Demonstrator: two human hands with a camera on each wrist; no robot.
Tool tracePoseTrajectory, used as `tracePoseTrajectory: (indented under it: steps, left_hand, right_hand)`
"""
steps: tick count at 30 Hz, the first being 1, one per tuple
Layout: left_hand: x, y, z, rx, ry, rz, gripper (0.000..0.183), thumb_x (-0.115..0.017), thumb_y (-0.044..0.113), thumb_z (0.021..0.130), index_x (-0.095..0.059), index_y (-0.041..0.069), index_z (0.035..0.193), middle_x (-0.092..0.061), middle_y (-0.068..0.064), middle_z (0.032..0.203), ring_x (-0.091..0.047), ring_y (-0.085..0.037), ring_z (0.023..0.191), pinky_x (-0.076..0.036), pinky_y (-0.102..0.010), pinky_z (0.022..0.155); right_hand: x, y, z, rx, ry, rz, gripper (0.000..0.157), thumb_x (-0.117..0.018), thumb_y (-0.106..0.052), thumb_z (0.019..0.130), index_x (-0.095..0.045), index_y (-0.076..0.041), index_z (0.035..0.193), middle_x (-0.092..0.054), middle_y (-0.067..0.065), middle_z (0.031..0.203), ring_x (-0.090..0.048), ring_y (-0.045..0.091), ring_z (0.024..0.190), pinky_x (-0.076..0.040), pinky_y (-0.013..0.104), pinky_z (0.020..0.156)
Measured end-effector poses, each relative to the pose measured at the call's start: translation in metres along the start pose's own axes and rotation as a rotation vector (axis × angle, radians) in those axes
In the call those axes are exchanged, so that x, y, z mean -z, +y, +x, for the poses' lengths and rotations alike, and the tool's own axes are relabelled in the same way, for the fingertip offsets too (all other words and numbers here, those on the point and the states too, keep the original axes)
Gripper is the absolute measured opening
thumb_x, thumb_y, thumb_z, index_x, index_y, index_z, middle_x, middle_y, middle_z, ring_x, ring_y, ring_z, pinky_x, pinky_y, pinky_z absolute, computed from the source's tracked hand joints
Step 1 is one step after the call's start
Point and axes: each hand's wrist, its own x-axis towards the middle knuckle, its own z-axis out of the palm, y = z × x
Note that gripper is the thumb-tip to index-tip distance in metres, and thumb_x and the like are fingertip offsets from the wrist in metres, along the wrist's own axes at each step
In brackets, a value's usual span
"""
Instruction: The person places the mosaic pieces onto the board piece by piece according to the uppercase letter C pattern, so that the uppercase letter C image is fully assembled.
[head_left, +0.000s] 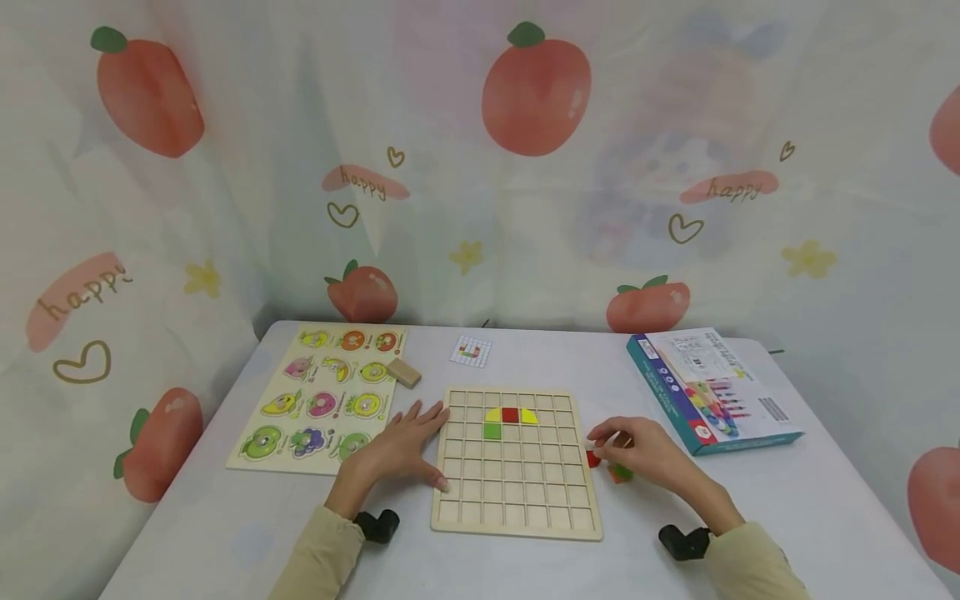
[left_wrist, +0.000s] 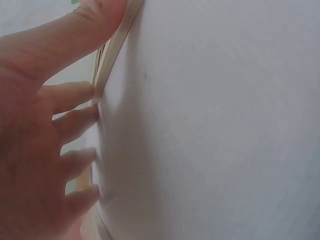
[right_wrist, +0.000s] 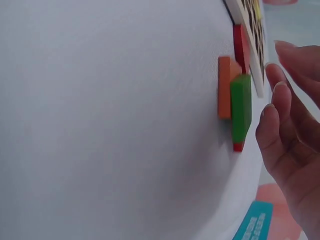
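A wooden grid board (head_left: 517,521) lies flat on the table. On its upper squares sit a red piece (head_left: 510,415) between two yellow pieces with slanted sides, and a green square (head_left: 492,431) below the left yellow one. My left hand (head_left: 401,446) rests at the board's left edge, fingers spread, thumb on the rim. Beyond the right edge, my right hand (head_left: 641,450) hovers with loosely bent fingers and nothing visible between them. Below it is a small heap: a green block (right_wrist: 241,107), an orange block (right_wrist: 224,87) and red pieces (right_wrist: 241,47), partly hidden.
A fruit puzzle board (head_left: 311,400) lies on the left, with a small wooden block (head_left: 404,372) at its right edge. A pattern card (head_left: 471,352) lies behind the grid board. A flat teal-edged box (head_left: 716,387) lies at the back right. Patterned curtains enclose the table.
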Motion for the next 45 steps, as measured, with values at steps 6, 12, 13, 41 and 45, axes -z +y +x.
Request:
tracePoseTrajectory:
  steps: [6,12,13,41,45]
  left_hand:
    - [-0.001,-0.002,-0.001,0.009,0.006,0.005,0.112,-0.094,0.04,0.07,-0.035,0.011,0.161,-0.025,-0.007,0.171,-0.009,-0.037,0.16,-0.009,-0.056,0.131]
    - [-0.001,-0.002,-0.002,0.013,0.003,0.004,0.112,-0.094,0.04,0.07,-0.035,0.011,0.161,-0.025,-0.007,0.171,-0.009,-0.037,0.16,-0.009,-0.056,0.131]
    - [-0.001,-0.002,-0.002,0.013,0.004,0.004,0.112,-0.094,0.04,0.07,-0.035,0.011,0.161,-0.025,-0.007,0.171,-0.009,-0.036,0.161,-0.009,-0.056,0.131]
    - [-0.001,0.0,-0.001,0.009,0.005,-0.005,0.111,-0.094,0.039,0.071,-0.035,0.012,0.161,-0.025,-0.006,0.171,-0.008,-0.036,0.161,-0.008,-0.056,0.131]
    - [-0.001,0.0,-0.001,0.005,0.0,-0.006,0.111,-0.094,0.039,0.071,-0.035,0.011,0.161,-0.025,-0.006,0.171,-0.008,-0.036,0.161,-0.008,-0.056,0.131]
  right_hand:
    - [0.006,0.011,-0.009,0.002,0.016,-0.014,0.021,-0.078,-0.019,0.092,-0.075,-0.009,0.109,-0.072,0.001,0.098,-0.059,0.015,0.083,-0.052,0.02,0.065]
    - [0.011,0.015,-0.017,-0.046,0.019,-0.04,0.026,-0.08,-0.02,0.089,-0.075,-0.009,0.112,-0.072,0.002,0.102,-0.056,0.016,0.085,-0.049,0.02,0.066]
    - [0.012,0.016,-0.018,-0.047,0.015,-0.046,0.027,-0.08,-0.02,0.088,-0.075,-0.009,0.112,-0.071,0.002,0.102,-0.056,0.016,0.085,-0.048,0.021,0.066]
    - [0.007,0.008,-0.011,-0.044,0.015,0.029,0.018,-0.076,-0.014,0.092,-0.076,-0.01,0.109,-0.074,0.003,0.105,-0.064,0.017,0.09,-0.056,0.017,0.074]
    - [0.002,0.002,-0.005,-0.051,0.017,0.066,0.018,-0.077,-0.016,0.092,-0.077,-0.009,0.108,-0.075,0.004,0.104,-0.066,0.016,0.089,-0.057,0.017,0.074]
